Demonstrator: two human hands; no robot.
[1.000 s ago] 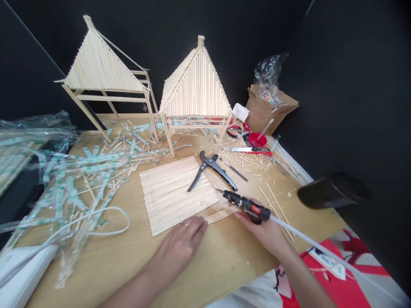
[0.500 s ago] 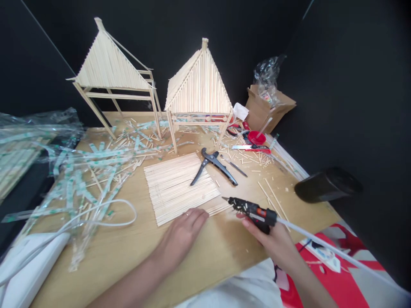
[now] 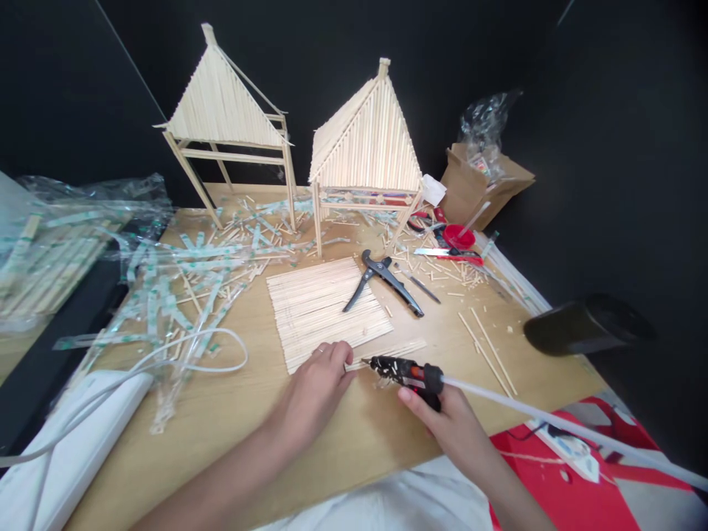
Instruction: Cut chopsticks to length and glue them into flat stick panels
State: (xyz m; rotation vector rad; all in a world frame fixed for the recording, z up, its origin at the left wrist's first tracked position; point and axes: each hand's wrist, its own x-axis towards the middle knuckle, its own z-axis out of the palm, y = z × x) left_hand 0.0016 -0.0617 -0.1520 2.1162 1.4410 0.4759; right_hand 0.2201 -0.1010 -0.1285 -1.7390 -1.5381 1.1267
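The right hand's (image 3: 456, 424) fingers wrap the grip of a black glue gun (image 3: 406, 373), its nozzle pointing to 9 o'clock, near the left fingertips. The left hand (image 3: 315, 383) keeps its fingers narrow and bent, at the near edge of a flat stick panel (image 3: 324, 310); whether they pinch anything, I cannot tell. A thin strip of sticks (image 3: 401, 348) runs from beside them toward 2 o'clock. The panel lies at 12 o'clock from the left hand, a black cutter (image 3: 387, 279) partly across it. Beyond, at 1 o'clock, stands a stick house (image 3: 373, 144); a second, partly roofed frame (image 3: 226, 107) stands at 11.
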